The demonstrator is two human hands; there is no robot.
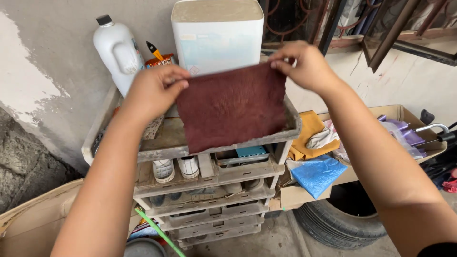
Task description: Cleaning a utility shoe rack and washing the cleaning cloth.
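Several dusty tiers of a grey plastic rack (214, 178) against the wall, white shoes (176, 167) tucked on a lower shelf. To the right, a worn black tyre (333, 223), and over it a cardboard box (404, 114) heaped with yellow, blue and purple fabric. On the rack's top tray, a big white square container (216, 33) and, beside it, a white jug with a black cap (119, 50). In front of all this, held up in the air over the top tray: a dark red cloth (231, 107), spread flat, lower edge hanging just past the tray's front lip. Left hand (152, 90) pinched shut on the upper left corner, thumb over curled fingers; right hand (304, 64) pinched shut on the upper right corner between thumb and fingertips, slightly blurred. Likely trouble, judged from how things lie: a loose pinch at either corner and a drop onto the gritty tray, dirt picked up at once; a dragging lower edge, snagged on the tray's rough lip; an elbow too far forward and a knock to the jug or container behind.
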